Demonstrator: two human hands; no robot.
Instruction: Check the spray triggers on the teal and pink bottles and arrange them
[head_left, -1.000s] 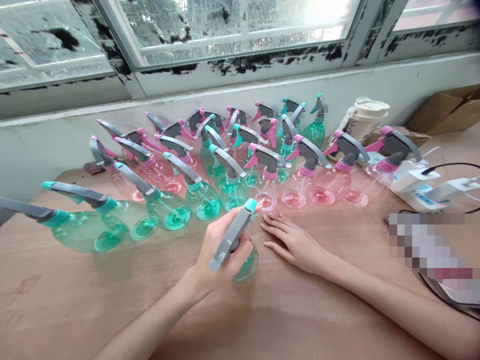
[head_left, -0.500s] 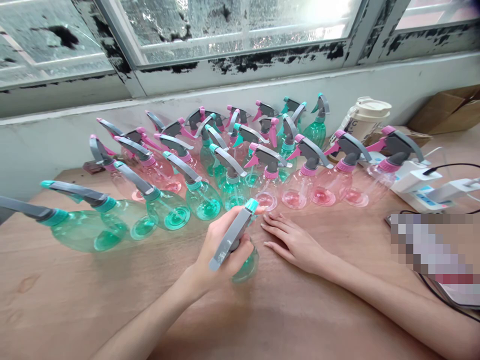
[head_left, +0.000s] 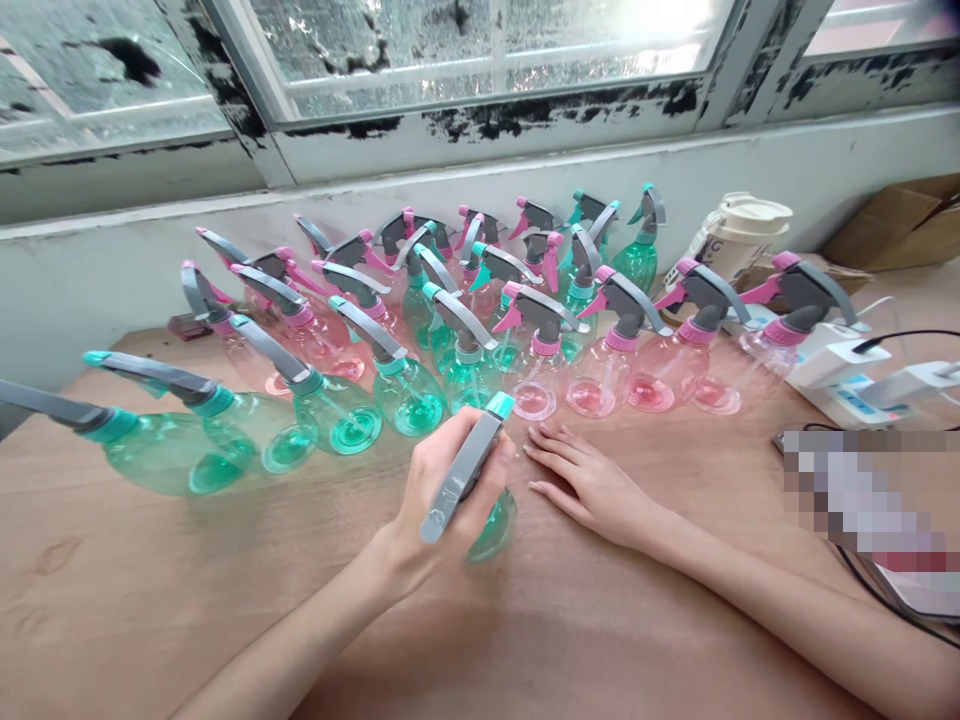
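My left hand (head_left: 431, 485) is wrapped round the head of a green spray bottle (head_left: 493, 530), just below the middle of the view. The bottle's grey top slants up to a turquoise nozzle, and my fingers cover its neck and most of the trigger. My right hand (head_left: 596, 485) lies palm down on the wooden table (head_left: 150, 600) beside it, holding nothing, its fingers slightly apart. Beyond both hands stand several green spray bottles (head_left: 409, 395) and several pink spray bottles (head_left: 600, 380) with grey heads.
At the back right a cream lidded cup (head_left: 742, 235) stands near a cardboard box (head_left: 900, 225). White chargers and a power strip (head_left: 847, 395) with cables sit at the right. A blurred-out device (head_left: 915, 595) lies at the right edge. A wall with windows (head_left: 487, 60) closes the back.
The left index finger, stretched out by the nozzle before, has drawn in against the trigger side of the bottle. The right hand stays in place. The view has shifted slightly.
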